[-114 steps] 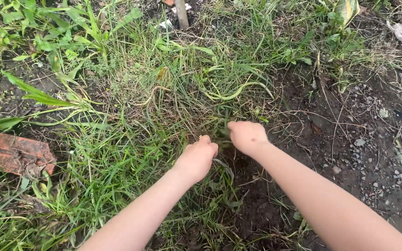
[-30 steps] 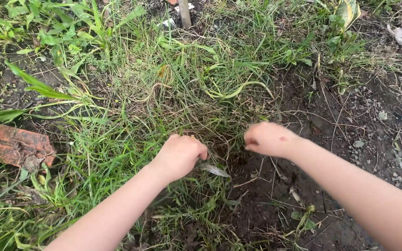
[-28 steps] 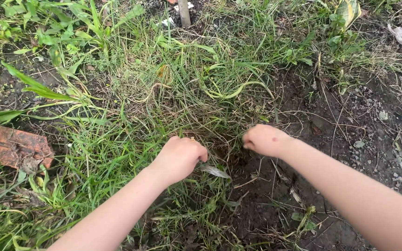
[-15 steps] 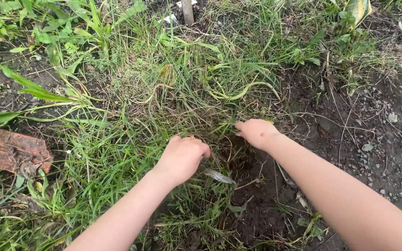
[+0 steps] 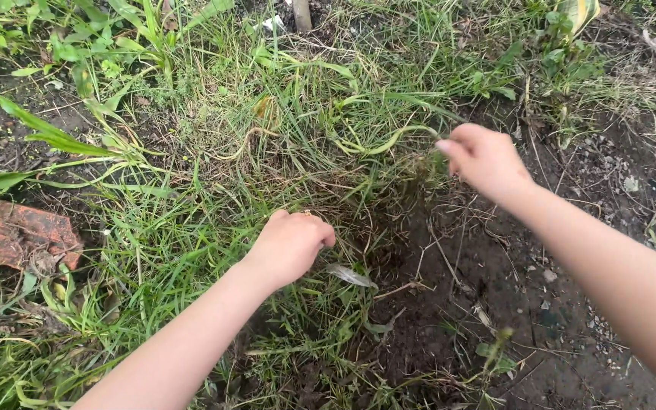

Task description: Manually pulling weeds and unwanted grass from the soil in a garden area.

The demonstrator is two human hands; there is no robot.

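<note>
Grass patch (image 5: 267,152): one wide tangle of green and dry blades, filling the upper and left ground.
Bare soil (image 5: 449,319): one dark cleared area at lower right, strewn with thin roots and small stones.
Arms: two bare forearms; the left comes in from the lower left, the right from the right edge, both stretched forward over the ground.
Brick (image 5: 17,235): one reddish piece lying flat at the left edge, partly under leaves.
Left hand (image 5: 290,243): curled into a loose fist, knuckles up, pressed down into the grass at the edge of the soil; whether blades are gripped inside cannot be told.
Right hand (image 5: 487,159): raised above the ground, fingers drawn together in a narrow pinch; what it pinches is blurred.
Dry leaf (image 5: 349,275): one pale leaf on the soil just beside the left hand.
</note>
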